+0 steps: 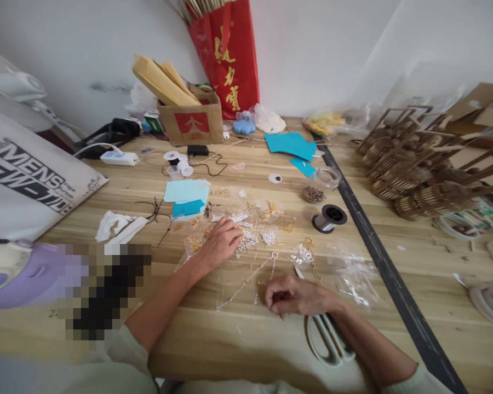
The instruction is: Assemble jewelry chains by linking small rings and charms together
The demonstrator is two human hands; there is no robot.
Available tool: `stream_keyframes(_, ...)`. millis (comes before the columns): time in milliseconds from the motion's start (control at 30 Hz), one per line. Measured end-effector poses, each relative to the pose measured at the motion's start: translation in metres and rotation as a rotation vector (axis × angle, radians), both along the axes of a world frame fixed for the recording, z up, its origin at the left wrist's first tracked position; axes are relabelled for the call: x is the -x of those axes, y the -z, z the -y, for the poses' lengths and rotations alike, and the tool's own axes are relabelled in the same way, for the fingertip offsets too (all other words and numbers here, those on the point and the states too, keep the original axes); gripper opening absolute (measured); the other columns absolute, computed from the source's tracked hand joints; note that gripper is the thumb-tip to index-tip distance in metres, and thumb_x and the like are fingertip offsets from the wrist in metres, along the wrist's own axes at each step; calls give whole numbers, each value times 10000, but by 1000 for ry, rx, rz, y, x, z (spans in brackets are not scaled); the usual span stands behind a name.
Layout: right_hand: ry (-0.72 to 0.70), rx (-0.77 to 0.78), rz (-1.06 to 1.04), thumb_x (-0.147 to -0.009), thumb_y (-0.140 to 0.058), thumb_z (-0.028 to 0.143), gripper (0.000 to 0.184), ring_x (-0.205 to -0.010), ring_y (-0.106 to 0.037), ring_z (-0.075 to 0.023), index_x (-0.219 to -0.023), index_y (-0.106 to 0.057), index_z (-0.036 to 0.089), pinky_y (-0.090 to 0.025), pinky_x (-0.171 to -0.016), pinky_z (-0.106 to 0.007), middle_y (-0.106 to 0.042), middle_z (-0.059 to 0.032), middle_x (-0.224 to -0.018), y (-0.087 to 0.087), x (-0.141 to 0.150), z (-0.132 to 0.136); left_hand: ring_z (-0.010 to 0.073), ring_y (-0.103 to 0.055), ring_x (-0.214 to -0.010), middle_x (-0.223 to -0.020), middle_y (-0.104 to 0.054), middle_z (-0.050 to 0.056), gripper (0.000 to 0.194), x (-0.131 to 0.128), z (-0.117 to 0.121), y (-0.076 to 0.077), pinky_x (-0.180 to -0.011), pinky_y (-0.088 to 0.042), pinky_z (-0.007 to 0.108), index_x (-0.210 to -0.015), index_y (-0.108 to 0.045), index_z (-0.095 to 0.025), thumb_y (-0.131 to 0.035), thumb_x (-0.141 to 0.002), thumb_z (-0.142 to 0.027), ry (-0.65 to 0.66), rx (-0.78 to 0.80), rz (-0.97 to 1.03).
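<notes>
My left hand [223,242] reaches over a pile of small silver jewelry pieces [248,241], its fingers slightly apart and bent down at the edge. Beside it are plastic bags with small gold pieces [195,244]. My right hand [293,295] is held in a curled, pinched shape; whatever its fingertips hold is hidden or too small to name. A silver chain [244,282] with a ring clasp lies on the table just left of that hand. Scissors [328,345] with pale handles lie under my right wrist. A gold chain [313,262] runs behind it.
To the right stand a spool of wire [329,218], a jar of beads [314,192] and clear plastic bags [353,271]. Brown wooden lantern-like frames [411,175] crowd the right side. Blue cards [290,145], a cardboard box [193,123] and a red bag [240,60] are at the back.
</notes>
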State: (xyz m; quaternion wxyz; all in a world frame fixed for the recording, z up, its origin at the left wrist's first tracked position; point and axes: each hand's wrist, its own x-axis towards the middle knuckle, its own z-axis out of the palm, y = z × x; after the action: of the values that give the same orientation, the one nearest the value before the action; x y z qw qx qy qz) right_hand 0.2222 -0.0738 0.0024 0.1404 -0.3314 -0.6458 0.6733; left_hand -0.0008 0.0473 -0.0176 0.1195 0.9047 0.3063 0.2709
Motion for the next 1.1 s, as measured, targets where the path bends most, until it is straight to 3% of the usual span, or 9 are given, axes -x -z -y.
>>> stream_keyframes(1100, 7, 27, 0, -824, -595, 178, 85, -568, -527, -79, -757, -565, 135, -387, -532, -178, -534, 24, -674, 0, 2, 1, 212, -508, -895, -828, -616, 53, 153, 0, -2, 1, -841, -460, 361, -833, -685, -167, -548, -898, -147, -11, -12, 5)
